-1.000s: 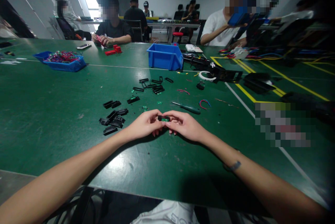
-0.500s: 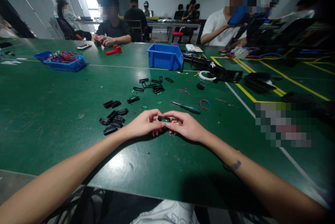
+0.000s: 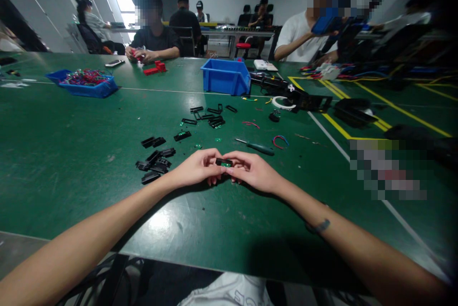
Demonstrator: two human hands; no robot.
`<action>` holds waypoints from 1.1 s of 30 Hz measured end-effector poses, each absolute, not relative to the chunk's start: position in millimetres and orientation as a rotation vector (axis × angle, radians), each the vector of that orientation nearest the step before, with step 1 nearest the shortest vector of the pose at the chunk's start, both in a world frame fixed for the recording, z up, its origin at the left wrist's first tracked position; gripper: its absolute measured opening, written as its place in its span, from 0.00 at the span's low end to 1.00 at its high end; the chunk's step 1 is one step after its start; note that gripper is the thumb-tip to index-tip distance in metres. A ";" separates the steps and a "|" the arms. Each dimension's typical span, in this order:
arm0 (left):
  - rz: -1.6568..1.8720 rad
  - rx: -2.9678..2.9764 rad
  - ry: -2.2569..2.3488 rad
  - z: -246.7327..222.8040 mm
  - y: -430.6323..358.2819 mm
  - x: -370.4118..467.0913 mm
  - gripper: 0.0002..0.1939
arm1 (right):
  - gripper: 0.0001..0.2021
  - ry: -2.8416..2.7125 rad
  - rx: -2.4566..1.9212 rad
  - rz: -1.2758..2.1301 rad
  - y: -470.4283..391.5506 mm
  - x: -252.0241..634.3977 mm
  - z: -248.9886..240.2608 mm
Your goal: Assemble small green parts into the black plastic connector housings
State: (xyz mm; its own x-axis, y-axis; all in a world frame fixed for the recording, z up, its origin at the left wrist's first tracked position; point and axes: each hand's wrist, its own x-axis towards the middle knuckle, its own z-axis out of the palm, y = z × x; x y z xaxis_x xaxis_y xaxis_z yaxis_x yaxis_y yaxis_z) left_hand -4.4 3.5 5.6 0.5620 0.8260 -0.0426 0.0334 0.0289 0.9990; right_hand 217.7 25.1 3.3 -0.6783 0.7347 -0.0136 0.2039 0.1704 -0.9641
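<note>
Between my two hands is a small black plastic housing (image 3: 224,161) with a green circuit board (image 3: 225,164) in its near side. My left hand (image 3: 200,167) pinches it from the left and my right hand (image 3: 252,170) from the right, both thumbs at the board. The lower fingers curl beneath, partly hidden. Left of my left hand lies a pile of black plastic housings (image 3: 154,162). Farther off are black rectangular frames (image 3: 214,121) and another housing with a green board (image 3: 182,135). A screwdriver (image 3: 255,146) rests beyond my right hand.
A blue bin (image 3: 226,79) stands mid-table, and a blue tray (image 3: 89,89) of coloured wires sits left. Red and blue wire (image 3: 280,142), a white ring (image 3: 282,102) and black equipment (image 3: 304,98) lie right. Co-workers sit across the green table (image 3: 89,153).
</note>
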 end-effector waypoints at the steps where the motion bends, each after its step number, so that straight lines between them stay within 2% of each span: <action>1: 0.720 1.420 0.792 5.7 3.4 -4.4 0.14 | 0.18 -1.989 -0.883 1.533 25.1 217.7 3.2; 33: 0.718 1.408 0.805 6.3 3.6 -4.0 0.12 | 0.18 -2.021 -0.887 1.511 25.4 218.6 3.1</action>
